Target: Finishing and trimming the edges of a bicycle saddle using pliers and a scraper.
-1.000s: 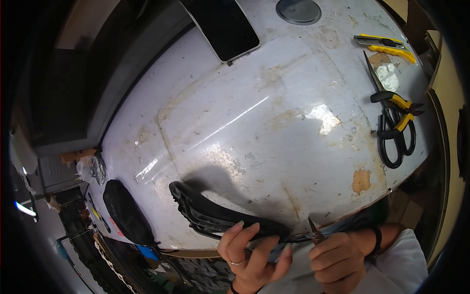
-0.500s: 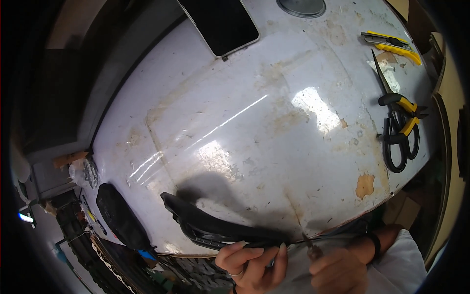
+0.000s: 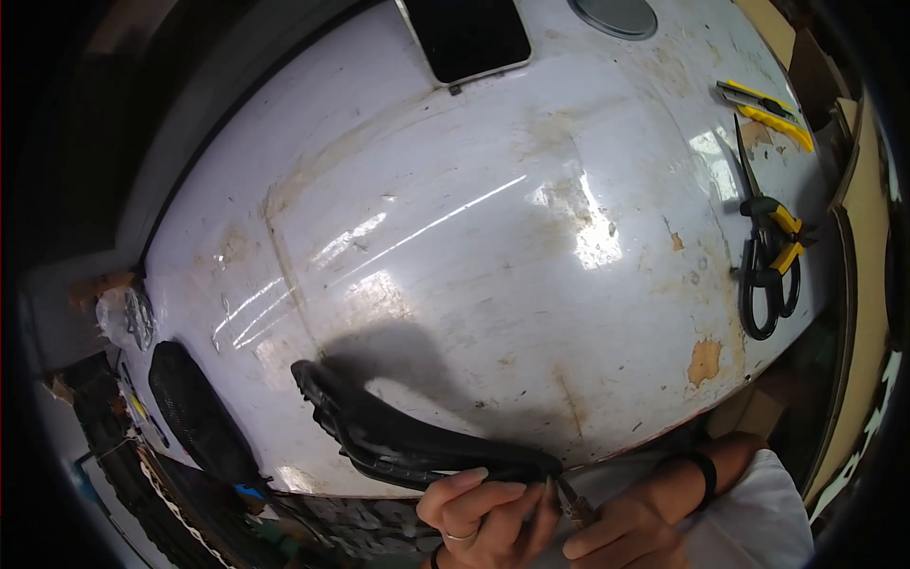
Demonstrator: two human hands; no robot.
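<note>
My left hand [image 3: 488, 520], with a ring on one finger, grips the right end of a long, curved black piece [image 3: 408, 438] with a ribbed lower edge; its material is unclear. The far-left end of that piece tilts up over the table and casts a shadow. In my right hand [image 3: 626, 536] is an awl-like tool [image 3: 579, 512] with a brownish handle, closed in my fingers. Its thin dark tip meets or nearly meets the black piece's right end, beside my left fingertips. Whether it pierces the piece cannot be seen.
A worn white table [image 3: 455, 256] spans the view. On its right lie black scissors [image 3: 756, 284], yellow-black cutters [image 3: 787, 237] and a yellow utility knife [image 3: 770, 109]. A phone [image 3: 469, 38] and a round grey lid [image 3: 616, 13] lie at the back. A black pouch-like item [image 3: 201, 412] rests at left.
My right hand has moved left, bringing the tool's tip to the black piece's right end. The black piece's left end has shifted slightly up and left. The view has also shifted.
</note>
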